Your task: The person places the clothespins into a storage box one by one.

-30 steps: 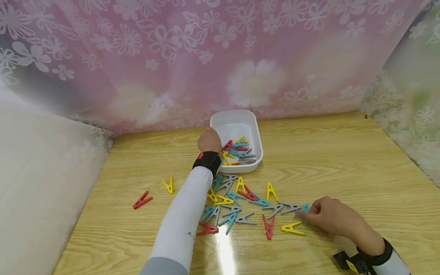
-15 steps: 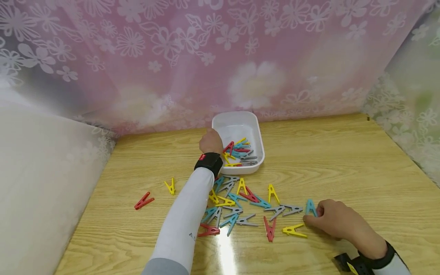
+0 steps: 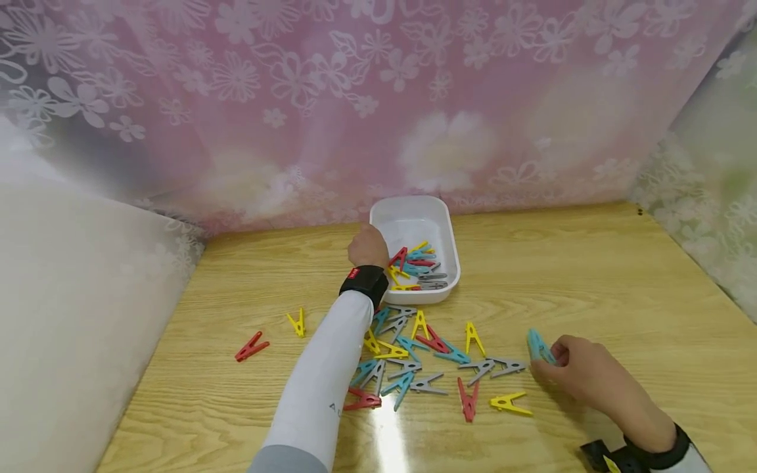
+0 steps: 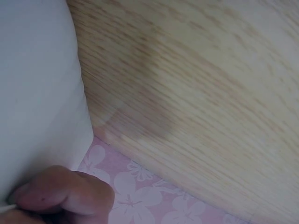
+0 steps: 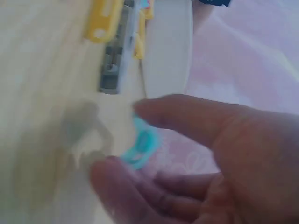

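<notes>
My left hand [image 3: 368, 247] grips the left rim of a white plastic basin [image 3: 454, 259]; in the left wrist view its curled fingers [image 4: 70, 193] lie at the basin's edge. Several red, yellow, blue and grey clothespins lie in the basin's near half. My right hand [image 3: 582, 368] pinches a light blue clothespin [image 3: 539, 347] between thumb and fingers, just above the table. The right wrist view shows that clothespin [image 5: 144, 143] blurred between the fingertips. Left of that hand lie a grey clothespin [image 3: 507, 366] and a yellow clothespin [image 3: 511, 403].
Several mixed clothespins lie scattered on the wooden table [image 3: 591, 276] before the basin. A red clothespin [image 3: 252, 347] and a yellow clothespin [image 3: 298, 322] lie apart on the left, beyond my left sleeve [image 3: 319, 374]. Flowered cloth [image 3: 331, 131] hangs behind the table.
My right hand has lifted the light blue clothespin away from the grey one beside it and tilted it. The left hand stays on the basin. The head view has shifted slightly.
</notes>
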Motion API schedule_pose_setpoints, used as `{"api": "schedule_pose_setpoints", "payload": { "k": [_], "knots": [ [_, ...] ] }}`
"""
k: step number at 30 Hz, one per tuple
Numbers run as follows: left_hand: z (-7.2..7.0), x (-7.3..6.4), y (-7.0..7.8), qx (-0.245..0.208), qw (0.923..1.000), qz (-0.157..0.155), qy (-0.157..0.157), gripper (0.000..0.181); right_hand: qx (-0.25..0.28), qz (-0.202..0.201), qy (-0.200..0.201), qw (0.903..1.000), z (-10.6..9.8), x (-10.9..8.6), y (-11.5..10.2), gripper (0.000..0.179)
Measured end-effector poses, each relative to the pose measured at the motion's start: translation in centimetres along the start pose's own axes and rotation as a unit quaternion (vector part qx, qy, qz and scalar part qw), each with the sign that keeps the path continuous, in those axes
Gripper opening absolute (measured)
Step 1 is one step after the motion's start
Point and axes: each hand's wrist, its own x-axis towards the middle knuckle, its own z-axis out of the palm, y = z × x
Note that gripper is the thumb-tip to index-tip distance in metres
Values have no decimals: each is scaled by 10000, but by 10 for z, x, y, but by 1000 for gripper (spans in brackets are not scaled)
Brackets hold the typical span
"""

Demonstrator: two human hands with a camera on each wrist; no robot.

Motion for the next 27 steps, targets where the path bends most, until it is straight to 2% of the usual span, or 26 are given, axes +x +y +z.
{"api": "schedule_pose_setpoints", "payload": {
  "k": [4,5,6,13,19,27],
  "knots": [
    [-2,-3,-1,-47,10000,50,61,23,151,-546,663,9962,-9,11,-7,48],
    [-8,-6,-1,-106,9999,35,-78,25,207,-656,823,9942,-11,14,-10,49],
    [-10,-8,-1,-99,9999,65,-63,26,264,-763,971,9920,-13,17,-13,50],
    [-13,-15,0,-33,9999,115,63,26,449,-1288,1669,9765,-29,43,-38,51],
    [-13,-15,1,-3,9998,116,164,24,614,-1538,1705,9714,-35,68,-62,53],
    [-14,-13,0,119,9999,42,103,24,887,-1697,1572,9688,-30,101,-94,53]
  ]
}}
